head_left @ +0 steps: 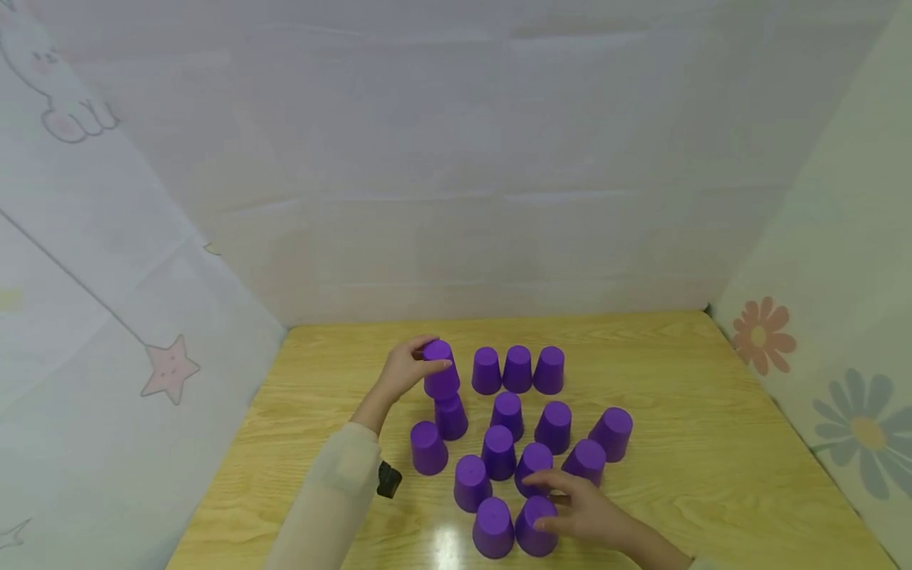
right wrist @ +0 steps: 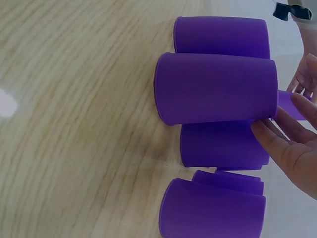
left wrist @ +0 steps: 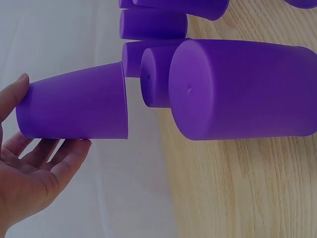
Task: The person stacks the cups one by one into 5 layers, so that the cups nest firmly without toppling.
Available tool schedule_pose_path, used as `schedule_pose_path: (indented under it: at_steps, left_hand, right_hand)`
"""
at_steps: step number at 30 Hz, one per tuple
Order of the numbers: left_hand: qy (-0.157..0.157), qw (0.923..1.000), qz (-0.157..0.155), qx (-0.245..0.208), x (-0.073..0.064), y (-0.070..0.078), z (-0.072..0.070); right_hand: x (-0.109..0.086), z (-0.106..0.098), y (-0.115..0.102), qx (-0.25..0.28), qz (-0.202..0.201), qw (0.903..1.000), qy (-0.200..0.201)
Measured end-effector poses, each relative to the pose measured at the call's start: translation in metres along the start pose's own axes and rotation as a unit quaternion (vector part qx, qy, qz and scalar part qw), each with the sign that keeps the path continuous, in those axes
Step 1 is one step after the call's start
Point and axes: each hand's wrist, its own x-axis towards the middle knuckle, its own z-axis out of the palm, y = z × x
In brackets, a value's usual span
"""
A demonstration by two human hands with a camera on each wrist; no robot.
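Note:
My left hand (head_left: 408, 370) grips an upside-down purple cup (head_left: 442, 372) near its closed end, the thumb on one side and the fingers on the other. In the left wrist view the held cup (left wrist: 74, 104) is raised, its rim facing the tops of the standing cups. Below it in the head view stands another purple cup (head_left: 451, 419). My right hand (head_left: 587, 511) is at the front right cup (head_left: 533, 530), fingers spread apart and relaxed. In the right wrist view its thumb tip lies right beside the closed end of the near cup (right wrist: 218, 89).
Several more purple cups stand mouth down on the wooden table (head_left: 712, 475), with a row of three (head_left: 518, 370) at the back. Two cups (head_left: 611, 434) stand at the right. Patterned white cloth (head_left: 484, 198) encloses the back and sides. A small black object (head_left: 388, 480) is at the left sleeve.

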Motion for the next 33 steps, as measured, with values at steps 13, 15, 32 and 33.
schedule_pose_path:
  at_steps: [13, 15, 32, 33]
  left_hand:
    - [0.013, 0.9996, -0.024, 0.010, 0.027, -0.008, 0.009]
    - [0.019, 0.9995, -0.022, 0.010, 0.030, -0.011, 0.010]
    - [0.080, 0.9956, -0.048, 0.012, 0.043, -0.045, 0.025]
    - [0.081, 0.9953, -0.050, 0.014, 0.044, -0.047, 0.026]
  right_hand:
    - [-0.006, 0.012, 0.002, -0.055, -0.001, 0.9985, 0.010]
    - [-0.008, 0.014, 0.005, -0.074, 0.001, 0.9972, 0.012]
    - [-0.011, 0.019, 0.011, -0.125, -0.003, 0.9916, 0.032]
    - [-0.011, 0.019, 0.011, -0.124, 0.001, 0.9917, 0.031]
